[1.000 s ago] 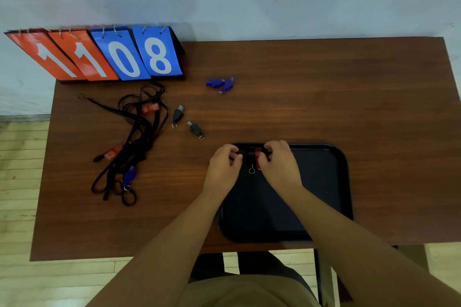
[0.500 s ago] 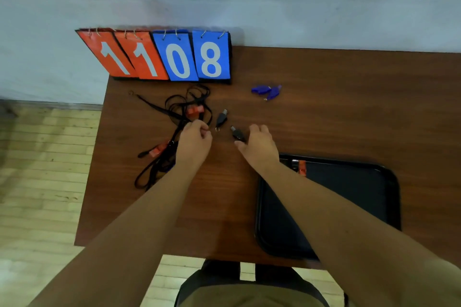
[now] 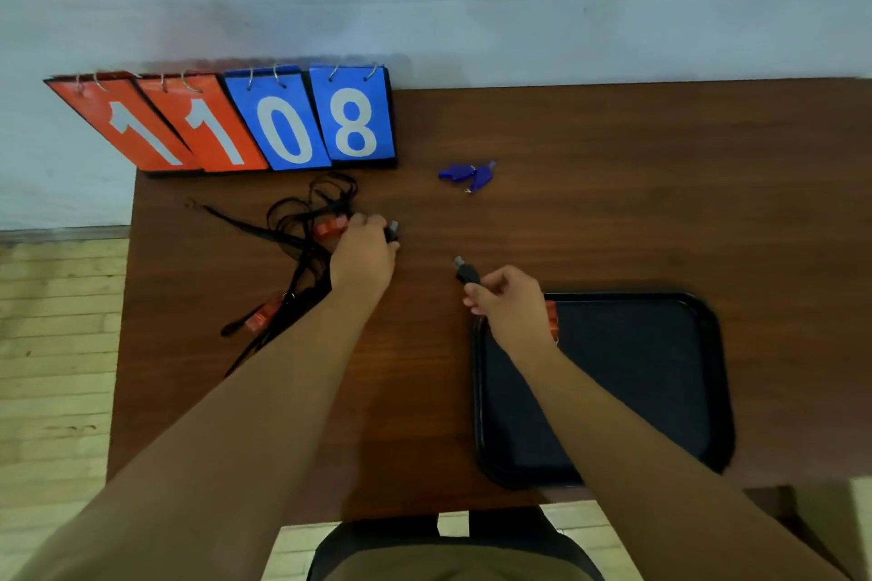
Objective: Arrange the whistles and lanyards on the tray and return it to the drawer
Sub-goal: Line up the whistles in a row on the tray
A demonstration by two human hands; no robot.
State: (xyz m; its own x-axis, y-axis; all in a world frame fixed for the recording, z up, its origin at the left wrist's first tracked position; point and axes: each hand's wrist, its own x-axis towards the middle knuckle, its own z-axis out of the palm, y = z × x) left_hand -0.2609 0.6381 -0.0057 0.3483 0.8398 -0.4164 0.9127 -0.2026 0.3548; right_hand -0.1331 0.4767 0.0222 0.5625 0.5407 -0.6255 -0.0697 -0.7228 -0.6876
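My left hand [image 3: 365,250] is closed on a black whistle [image 3: 392,231] beside the tangle of black lanyards [image 3: 302,245], which carries orange whistles [image 3: 328,227]. My right hand [image 3: 507,302] grips another black whistle [image 3: 465,270], lifted just left of the black tray [image 3: 660,382]. An orange whistle [image 3: 551,318] lies in the tray's top left corner, partly hidden by my right wrist. Two blue whistles [image 3: 467,175] lie together farther back on the table.
A flip scoreboard [image 3: 245,123] reading 1108 stands at the table's back left, against the wall. The brown table [image 3: 613,203] ends at the left beside a wooden floor [image 3: 56,368]. A second orange whistle [image 3: 264,314] hangs low in the lanyard pile.
Both hands left the tray and reached to the two black whistles. Now my left hand has closed on one and my right hand has picked up the other.
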